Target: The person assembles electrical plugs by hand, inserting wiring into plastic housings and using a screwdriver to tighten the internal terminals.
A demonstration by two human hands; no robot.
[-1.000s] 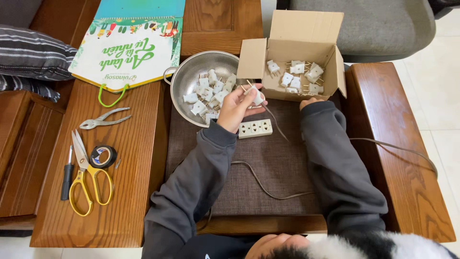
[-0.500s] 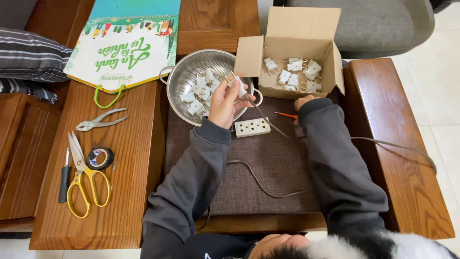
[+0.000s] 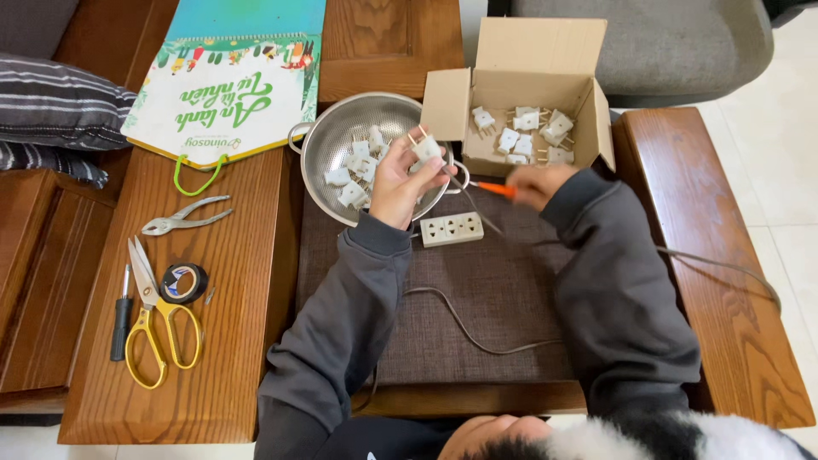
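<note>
Change: right hand [image 3: 535, 183] has lifted off the mat since the earlier frame, now blurred.
Plug: white plug [image 3: 425, 148] pinched in left hand [image 3: 400, 179] fingers, over metal colander [image 3: 328, 140].
Right hand: clenched on orange-handled screwdriver [image 3: 494, 189].
Nearby: power strip [image 3: 452, 228], cardboard box [image 3: 537, 51].

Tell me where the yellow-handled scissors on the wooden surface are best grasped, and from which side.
Grip the yellow-handled scissors at the handle loops, probably coming from above on the near side. They lie flat on the wooden table with the loops toward the person and the closed blades pointing away. A black screwdriver lies close on one side and a tape roll on the other, so a sideways approach looks cramped.
</note>
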